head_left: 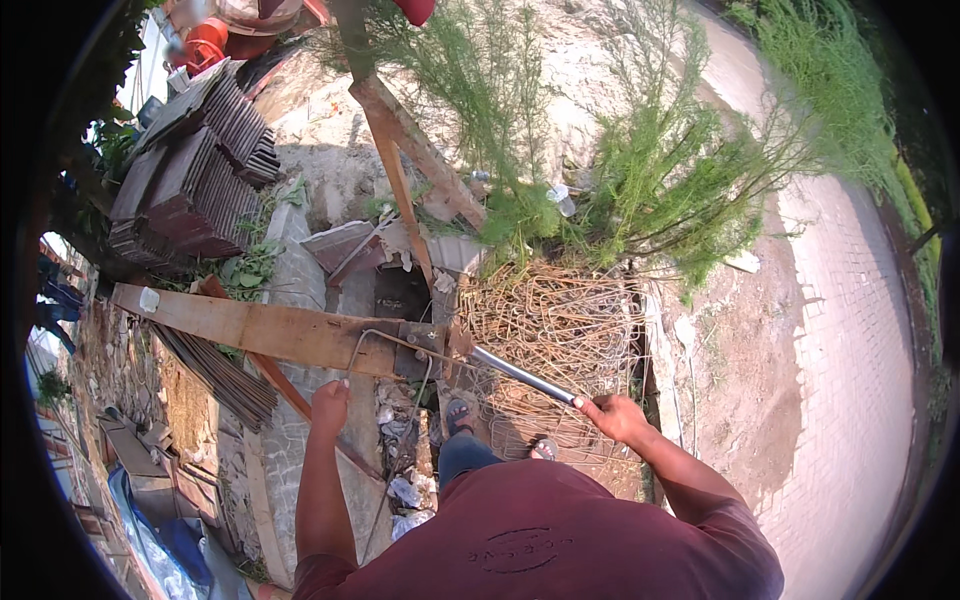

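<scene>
Gripping the bar (520, 374) with our right hand (615, 418), we close our left hand (330, 405) on the bent rod (400, 341), just past the plank's (290, 335) near edge. Ground (745, 370) gives our right arm room outward.

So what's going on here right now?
The person's right hand grips the near end of a silver metal bar, whose far end reaches the right end of a wooden plank. The left hand is closed, seemingly on one end of a thin bent rod that crosses the plank. A pile of bent rusty rods lies just beyond the bar.
</scene>
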`<state>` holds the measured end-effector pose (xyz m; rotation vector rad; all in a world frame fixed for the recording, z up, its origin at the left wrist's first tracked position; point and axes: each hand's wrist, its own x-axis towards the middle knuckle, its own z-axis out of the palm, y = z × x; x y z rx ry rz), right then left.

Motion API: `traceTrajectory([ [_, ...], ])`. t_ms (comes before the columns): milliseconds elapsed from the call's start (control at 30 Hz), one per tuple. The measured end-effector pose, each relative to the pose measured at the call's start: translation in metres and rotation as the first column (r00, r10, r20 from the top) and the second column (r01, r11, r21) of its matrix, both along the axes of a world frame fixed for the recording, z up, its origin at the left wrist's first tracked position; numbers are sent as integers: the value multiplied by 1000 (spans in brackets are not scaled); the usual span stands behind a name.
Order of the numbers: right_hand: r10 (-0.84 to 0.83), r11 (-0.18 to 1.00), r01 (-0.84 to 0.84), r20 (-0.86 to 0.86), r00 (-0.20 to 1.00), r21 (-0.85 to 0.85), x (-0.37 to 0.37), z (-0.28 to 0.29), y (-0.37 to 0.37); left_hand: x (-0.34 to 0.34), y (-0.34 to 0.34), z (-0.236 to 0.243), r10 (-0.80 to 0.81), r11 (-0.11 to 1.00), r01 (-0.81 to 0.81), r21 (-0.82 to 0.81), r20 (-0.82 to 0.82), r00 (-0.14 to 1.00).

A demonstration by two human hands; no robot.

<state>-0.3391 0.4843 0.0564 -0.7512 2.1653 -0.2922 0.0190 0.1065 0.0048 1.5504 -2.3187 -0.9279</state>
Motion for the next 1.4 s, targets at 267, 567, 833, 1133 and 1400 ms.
traceTrajectory([
  [267, 94, 995, -95, -143, 985, 4, -17, 8, 0, 2, -5, -6, -100, 988, 99, -120, -1, 995],
  [567, 250, 894, -408, -552, 796, -183, -96, -6, -51, 0, -9, 8, 100, 935, -63, 350, -88, 991],
  [833, 296, 640, -713, -766, 571, -285, -190, -7, -165, -9, -8, 30, 137, 895, -105, 434, -42, 990],
  [1133, 586, 425, -904, -773, 244, 36, -191, 3, -265, -4, -11, 15, 134, 897, -109, 429, -28, 991],
  [1400, 718, 269, -939, -695, 47, 214, -192, -1, -313, -3, -13, 23, 35, 930, -17, 367, -43, 998],
])
